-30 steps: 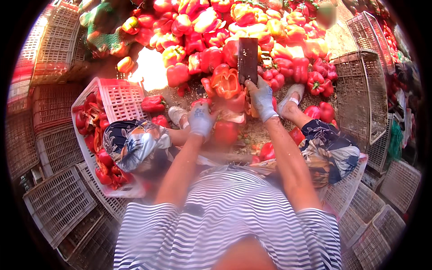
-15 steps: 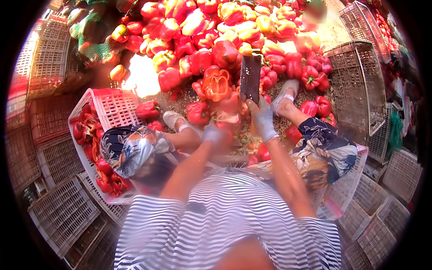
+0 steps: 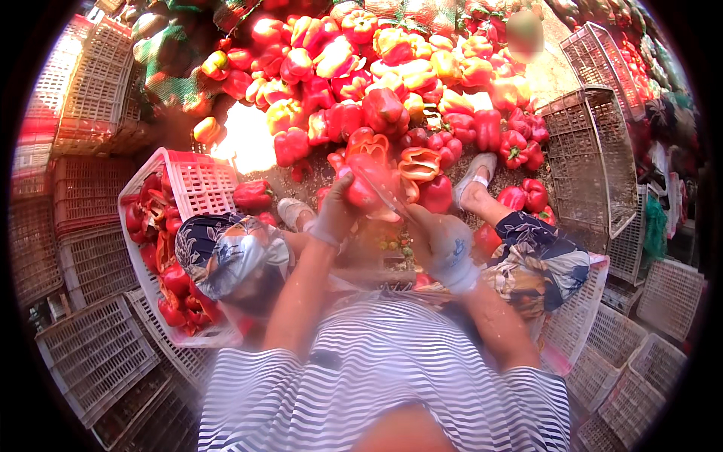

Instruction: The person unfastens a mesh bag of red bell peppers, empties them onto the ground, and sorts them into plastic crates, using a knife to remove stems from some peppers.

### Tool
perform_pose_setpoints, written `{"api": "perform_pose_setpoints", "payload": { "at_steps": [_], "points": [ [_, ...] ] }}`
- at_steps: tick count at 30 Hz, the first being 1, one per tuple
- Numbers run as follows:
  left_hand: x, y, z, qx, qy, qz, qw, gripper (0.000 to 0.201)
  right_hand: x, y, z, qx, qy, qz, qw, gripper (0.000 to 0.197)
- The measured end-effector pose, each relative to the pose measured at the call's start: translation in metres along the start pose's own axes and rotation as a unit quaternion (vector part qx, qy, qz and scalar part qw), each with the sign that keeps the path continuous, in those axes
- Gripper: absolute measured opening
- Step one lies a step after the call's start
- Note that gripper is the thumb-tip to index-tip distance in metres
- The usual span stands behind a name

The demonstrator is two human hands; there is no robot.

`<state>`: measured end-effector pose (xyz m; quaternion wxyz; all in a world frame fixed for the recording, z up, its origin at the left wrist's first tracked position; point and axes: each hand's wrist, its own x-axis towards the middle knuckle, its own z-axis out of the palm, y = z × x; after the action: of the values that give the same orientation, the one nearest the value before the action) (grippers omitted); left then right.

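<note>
Item: red bell pepper, held up in front of the chest by the gloved left hand; fingers wrap its lower side, so the fruit stays steady and its upper face is offered to the blade

Item: knife, broad blade blurred, slanting across the pepper; gripped by the gloved right hand, which closes round the handle end below and to the right. The blade appears to touch the pepper; whether it has entered the flesh cannot be told through the blur

Item: heap of peppers, red, orange and yellow, piled on the ground ahead of the feet, within arm's reach, likely the stock to draw from. An opened pepper lies at the near edge, hollow side up

Item: pink crate, tilted at the person's left knee, mouth turned toward the body; it holds red pepper pieces, a placement that suits dropping cut work sideways without rising

Item: empty lattice crates, stacked at lower left; a grey crate stands on its side to the right of the heap

Item: patterned trousers, knees spread wide; sandalled feet planted at the heap's edge, so the lap forms the working space

Item: striped shirt, filling the lower frame beneath both forearms
</note>
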<state>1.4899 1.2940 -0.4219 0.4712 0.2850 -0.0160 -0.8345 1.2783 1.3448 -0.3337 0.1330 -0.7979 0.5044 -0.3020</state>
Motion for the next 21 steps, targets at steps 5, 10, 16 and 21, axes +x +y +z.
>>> {"api": "perform_pose_setpoints", "payload": {
  "at_steps": [5,10,16,21],
  "points": [
    [0.000,-0.015,0.002,-0.052,0.036,-0.042,0.997,0.050,-0.023,0.040,0.071,-0.092,-0.205,0.173,0.959,0.019],
    [-0.006,0.001,0.003,-0.071,0.017,-0.046,0.996,0.047,-0.006,0.039,0.067,0.137,-0.239,0.260,0.926,0.031],
    [0.009,0.003,0.007,0.136,0.002,0.051,0.989,0.056,-0.002,0.081,0.059,0.411,-0.084,0.488,0.766,0.020],
    [0.046,0.014,-0.009,0.508,0.111,0.148,0.841,0.074,0.008,0.078,0.081,0.349,-0.056,0.485,0.800,0.021]
  ]
}}
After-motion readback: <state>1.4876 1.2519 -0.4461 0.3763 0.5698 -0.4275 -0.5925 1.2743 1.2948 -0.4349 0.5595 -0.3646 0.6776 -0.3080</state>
